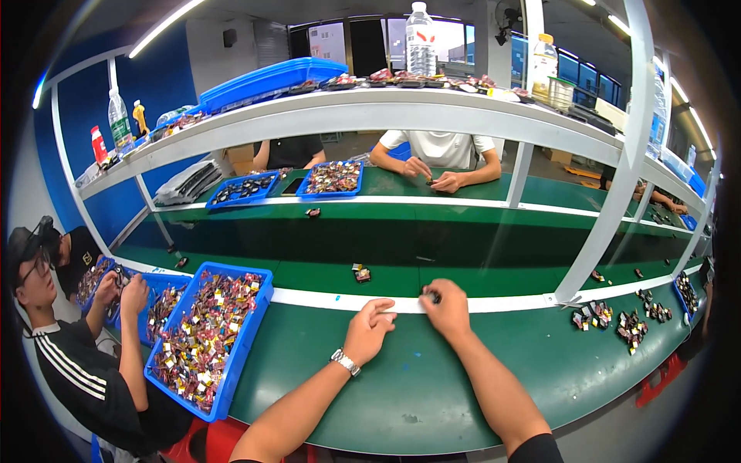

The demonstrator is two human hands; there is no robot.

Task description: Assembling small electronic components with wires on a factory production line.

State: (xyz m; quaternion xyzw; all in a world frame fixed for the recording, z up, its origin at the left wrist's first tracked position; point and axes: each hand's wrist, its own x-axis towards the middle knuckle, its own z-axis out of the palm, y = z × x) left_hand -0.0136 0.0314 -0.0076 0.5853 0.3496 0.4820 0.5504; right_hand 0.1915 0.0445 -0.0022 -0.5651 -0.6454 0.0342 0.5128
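Note:
My right hand [446, 307] rests on the green worktable [432, 386] at the white strip along its far edge, fingers closed on a small dark part [432, 295]. My left hand [369, 328], with a metal wristwatch [345, 362], lies just to its left, fingers curled loosely on the table; I see nothing in it. The two hands are a short gap apart. A blue tray [239, 347] heaped with several small dark, gold and red parts stands to the left of my left arm.
A green conveyor belt [478, 251] runs beyond the white strip, with one small part [361, 272] lying on it. Loose parts [629, 324] lie at the right. A person sits at my left over blue trays. Across the belt, another person's hands [432, 174] work near a blue tray [332, 179]. Shelves with bottles hang overhead.

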